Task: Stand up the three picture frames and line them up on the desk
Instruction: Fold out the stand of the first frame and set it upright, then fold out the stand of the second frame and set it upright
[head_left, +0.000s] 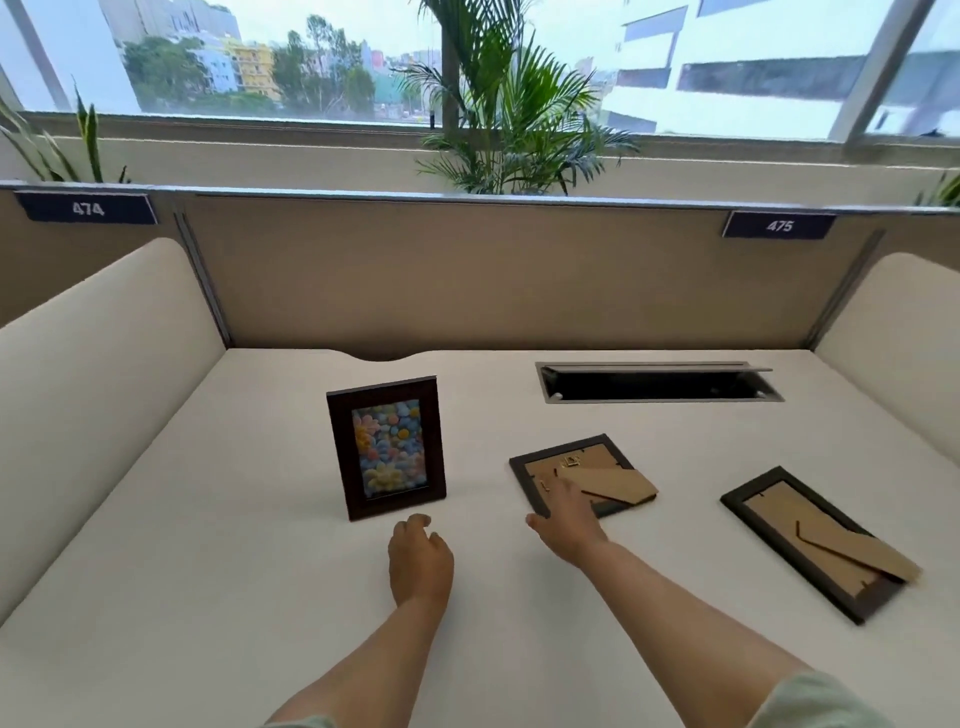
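Frames look light, stiff, glass-fronted: my right grip (563, 522) lies open on the middle frame (582, 475), face-down on the counter (208, 519); I'd pinch its edges, left grip (421, 558) loose, empty.

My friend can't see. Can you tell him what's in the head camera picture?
One flower picture frame stands on a white desk, while two frames lie face down: the middle frame under the reaching right hand, and the right frame. The left hand hovers empty near the standing frame.
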